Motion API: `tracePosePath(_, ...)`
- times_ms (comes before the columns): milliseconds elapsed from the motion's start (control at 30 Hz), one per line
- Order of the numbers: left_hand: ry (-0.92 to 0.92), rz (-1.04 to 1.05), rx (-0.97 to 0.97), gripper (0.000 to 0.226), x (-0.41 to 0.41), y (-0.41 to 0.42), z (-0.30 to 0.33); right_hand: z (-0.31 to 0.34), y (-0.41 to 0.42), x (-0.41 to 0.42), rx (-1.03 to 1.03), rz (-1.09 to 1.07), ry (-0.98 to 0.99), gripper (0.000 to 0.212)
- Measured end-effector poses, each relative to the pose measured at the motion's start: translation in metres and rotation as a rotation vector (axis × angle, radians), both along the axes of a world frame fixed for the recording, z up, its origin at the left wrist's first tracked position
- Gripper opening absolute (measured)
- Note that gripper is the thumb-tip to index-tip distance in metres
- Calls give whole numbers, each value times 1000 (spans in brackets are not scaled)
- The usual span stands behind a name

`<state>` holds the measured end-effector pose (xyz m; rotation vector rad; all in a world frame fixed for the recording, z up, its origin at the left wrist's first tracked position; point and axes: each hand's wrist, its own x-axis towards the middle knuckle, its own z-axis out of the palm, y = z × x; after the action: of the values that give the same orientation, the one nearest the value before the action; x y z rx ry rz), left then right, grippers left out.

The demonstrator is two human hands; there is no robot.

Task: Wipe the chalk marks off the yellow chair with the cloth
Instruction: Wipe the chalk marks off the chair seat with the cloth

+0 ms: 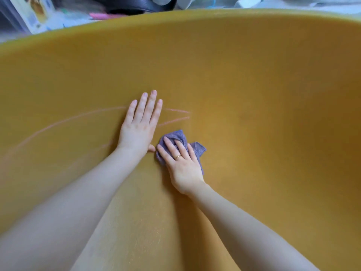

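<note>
The yellow chair [244,79] fills almost the whole view as a broad curved surface. Faint pink chalk marks [175,116] run across it: two short lines right of my left hand and long arcs sweeping to the left [64,121]. My left hand [139,126] lies flat on the chair, fingers straight and close together, holding nothing. My right hand [180,163] presses a crumpled purple cloth [175,135] against the chair just below the short chalk lines. Most of the cloth is hidden under the fingers. A ring shows on one finger.
Beyond the chair's top edge lies blurred clutter: a black curved object [136,4], a pink item [101,16], a printed box or book [37,12] at the upper left, and pale bags or fabric [293,2] at the upper right.
</note>
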<state>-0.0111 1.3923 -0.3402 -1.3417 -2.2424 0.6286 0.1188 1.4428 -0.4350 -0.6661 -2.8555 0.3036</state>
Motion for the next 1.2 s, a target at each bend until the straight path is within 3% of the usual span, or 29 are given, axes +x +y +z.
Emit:
tracePosePath(133,-122,104,-22,146,-10,9,2,35,64,-22,218,-180,194,56)
tracePosePath(333,-169,72,-10,146,-19,8,-3,111,138,-54,474,-295,438,54)
tracePosePath(433,-179,59,13,147,-20,8,-2,87,123,-51,447,-259,433,55)
tracePosePath(567,-178,39,32,147,-19,6,0,13,61,-14,341,25,200,52)
tracePosePath(667,-180,46,23,146,-19,7,-2,-11,31,4,302,68,102,54)
tracePosePath(800,-181,61,21,145,-17,8,-2,15,55,-7,391,87,114,52)
tracePosePath(1067,-204,73,2,143,-15,6,3,141,128,-75,470,-168,448,55)
tracePosePath(1200,-233,72,2,141,-16,5,4,127,118,-81,466,-182,469,55)
